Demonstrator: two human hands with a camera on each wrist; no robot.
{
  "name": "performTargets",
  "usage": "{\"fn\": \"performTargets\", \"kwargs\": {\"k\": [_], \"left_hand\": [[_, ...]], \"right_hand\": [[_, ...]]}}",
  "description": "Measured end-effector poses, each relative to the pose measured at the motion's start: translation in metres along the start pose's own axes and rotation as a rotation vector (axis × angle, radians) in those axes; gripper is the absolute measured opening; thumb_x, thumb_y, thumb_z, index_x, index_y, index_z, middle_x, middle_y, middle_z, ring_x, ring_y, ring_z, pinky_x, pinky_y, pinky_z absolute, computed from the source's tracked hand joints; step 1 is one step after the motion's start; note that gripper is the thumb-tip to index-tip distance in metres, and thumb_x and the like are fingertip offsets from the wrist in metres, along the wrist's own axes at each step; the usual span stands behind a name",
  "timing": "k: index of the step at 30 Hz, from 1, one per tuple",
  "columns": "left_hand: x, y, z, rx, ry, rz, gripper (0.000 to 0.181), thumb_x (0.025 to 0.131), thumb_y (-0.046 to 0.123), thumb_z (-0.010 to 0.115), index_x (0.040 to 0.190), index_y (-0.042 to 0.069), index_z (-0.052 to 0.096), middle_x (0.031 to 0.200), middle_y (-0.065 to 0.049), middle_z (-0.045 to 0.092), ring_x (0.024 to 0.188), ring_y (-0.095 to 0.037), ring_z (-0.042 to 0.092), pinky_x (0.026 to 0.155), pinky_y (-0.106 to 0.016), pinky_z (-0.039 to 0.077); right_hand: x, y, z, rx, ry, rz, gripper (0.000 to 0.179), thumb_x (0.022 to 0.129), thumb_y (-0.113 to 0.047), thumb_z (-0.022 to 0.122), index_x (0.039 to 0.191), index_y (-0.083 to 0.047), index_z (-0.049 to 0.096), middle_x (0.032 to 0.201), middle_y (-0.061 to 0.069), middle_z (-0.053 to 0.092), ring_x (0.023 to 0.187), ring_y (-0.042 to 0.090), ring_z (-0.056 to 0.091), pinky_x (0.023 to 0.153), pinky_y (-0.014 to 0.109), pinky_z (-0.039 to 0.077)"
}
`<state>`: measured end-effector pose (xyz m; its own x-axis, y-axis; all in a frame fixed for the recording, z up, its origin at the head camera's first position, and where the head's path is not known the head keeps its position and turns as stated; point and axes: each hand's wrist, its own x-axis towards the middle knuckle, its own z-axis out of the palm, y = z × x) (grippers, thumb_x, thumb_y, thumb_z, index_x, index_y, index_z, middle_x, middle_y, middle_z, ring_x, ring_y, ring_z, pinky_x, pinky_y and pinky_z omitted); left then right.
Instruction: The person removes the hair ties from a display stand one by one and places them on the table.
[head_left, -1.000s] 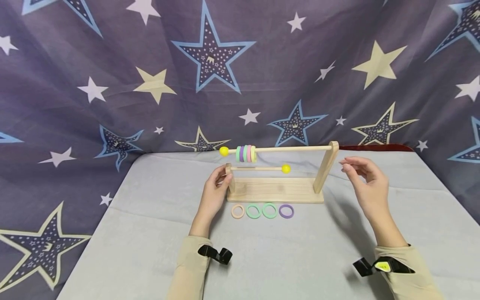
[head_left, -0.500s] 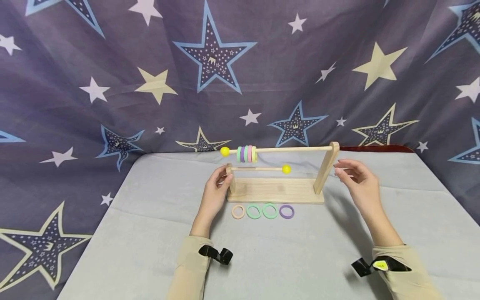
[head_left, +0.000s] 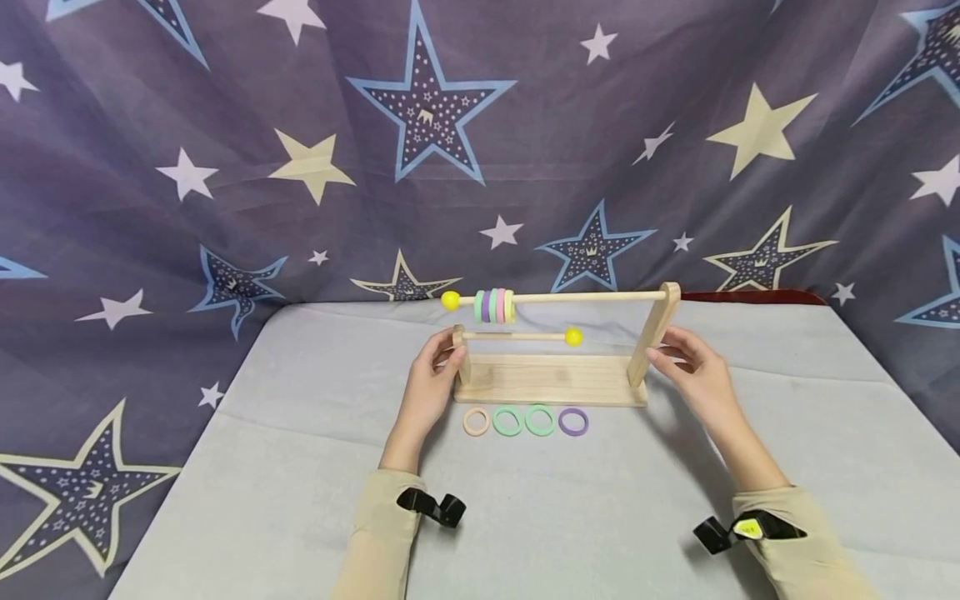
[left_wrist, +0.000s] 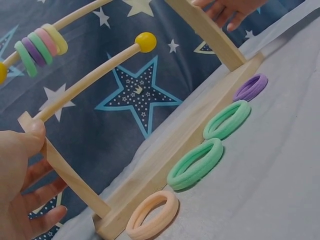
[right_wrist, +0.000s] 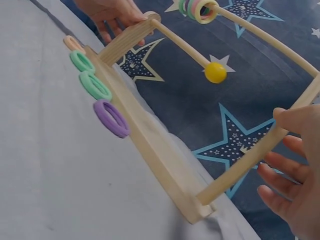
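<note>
A wooden rack (head_left: 555, 379) with two yellow-tipped rods stands between my hands. My left hand (head_left: 431, 375) grips its short left post (left_wrist: 70, 175), thumb on the near side and fingers beyond. At the tall right post (head_left: 651, 337), my right hand (head_left: 701, 379) has its thumb on the near edge and fingers round the far side; the right wrist view shows thumb and post touching. Several pastel hair ties (head_left: 493, 306) hang near the upper rod's left end. The lower rod (head_left: 517, 337) is bare. In front of the base lie a peach hair tie (left_wrist: 152, 215), two green hair ties (left_wrist: 195, 164) and a purple hair tie (right_wrist: 111, 118).
A pale grey cloth (head_left: 300, 500) covers the table. Behind it hangs a dark curtain (head_left: 465, 208) printed with stars. A dark red strip (head_left: 757, 296) shows at the table's back right edge. Each wrist wears a black strap mount (head_left: 431, 507).
My right hand has come left and slightly down from beside the rack to its tall right post, which it now holds. My left hand, the rack and the hair ties have stayed put.
</note>
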<state>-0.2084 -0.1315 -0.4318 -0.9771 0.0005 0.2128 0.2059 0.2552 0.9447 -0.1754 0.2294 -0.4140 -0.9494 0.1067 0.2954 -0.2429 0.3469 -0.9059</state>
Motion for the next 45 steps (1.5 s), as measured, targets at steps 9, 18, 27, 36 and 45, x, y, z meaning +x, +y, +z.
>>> {"fn": "performTargets", "kwargs": {"k": [9, 18, 27, 36, 45], "left_hand": [[-0.002, 0.006, -0.001, 0.008, 0.004, 0.01, 0.046, 0.102, 0.025, 0.056, 0.141, 0.001, 0.05, 0.135, -0.02, 0.057, 0.121, -0.032, 0.055, 0.101, -0.046, 0.042], [-0.002, 0.006, -0.008, -0.017, 0.154, 0.071, 0.036, 0.104, 0.027, 0.054, 0.132, 0.005, 0.059, 0.128, -0.012, 0.063, 0.118, -0.023, 0.056, 0.095, -0.037, 0.042], [-0.009, 0.045, -0.017, -0.082, 0.262, 0.099, 0.027, 0.101, 0.011, 0.056, 0.123, -0.004, 0.063, 0.122, -0.019, 0.065, 0.112, -0.014, 0.056, 0.09, -0.03, 0.04], [-0.017, 0.081, -0.006, -0.105, 0.355, 0.214, 0.022, 0.097, 0.003, 0.059, 0.113, -0.011, 0.063, 0.11, -0.023, 0.068, 0.097, -0.004, 0.06, 0.089, -0.03, 0.041], [-0.013, 0.064, 0.0, -0.041, 0.272, 0.226, 0.021, 0.096, 0.02, 0.068, 0.112, 0.007, 0.071, 0.108, -0.007, 0.071, 0.1, -0.011, 0.06, 0.088, -0.038, 0.043]], "right_hand": [[-0.001, 0.008, 0.008, 0.011, -0.083, 0.011, 0.045, 0.101, -0.02, 0.059, 0.138, 0.005, 0.051, 0.118, -0.004, 0.065, 0.106, -0.007, 0.054, 0.087, 0.011, 0.042], [0.001, 0.013, 0.016, -0.022, -0.063, -0.009, 0.04, 0.102, -0.019, 0.057, 0.135, 0.003, 0.054, 0.126, 0.02, 0.064, 0.105, -0.009, 0.054, 0.087, 0.011, 0.041], [0.004, 0.02, 0.016, 0.007, -0.089, -0.046, 0.036, 0.101, -0.008, 0.055, 0.134, 0.006, 0.051, 0.122, 0.027, 0.062, 0.103, -0.007, 0.052, 0.082, 0.012, 0.042], [0.005, 0.02, 0.014, -0.055, -0.058, -0.054, 0.036, 0.101, -0.015, 0.056, 0.131, 0.005, 0.053, 0.12, 0.025, 0.064, 0.102, -0.006, 0.053, 0.078, 0.012, 0.042], [0.004, 0.021, 0.017, -0.06, -0.048, -0.054, 0.034, 0.1, -0.01, 0.058, 0.131, 0.005, 0.054, 0.119, 0.024, 0.065, 0.103, -0.003, 0.053, 0.077, 0.013, 0.042]]}}
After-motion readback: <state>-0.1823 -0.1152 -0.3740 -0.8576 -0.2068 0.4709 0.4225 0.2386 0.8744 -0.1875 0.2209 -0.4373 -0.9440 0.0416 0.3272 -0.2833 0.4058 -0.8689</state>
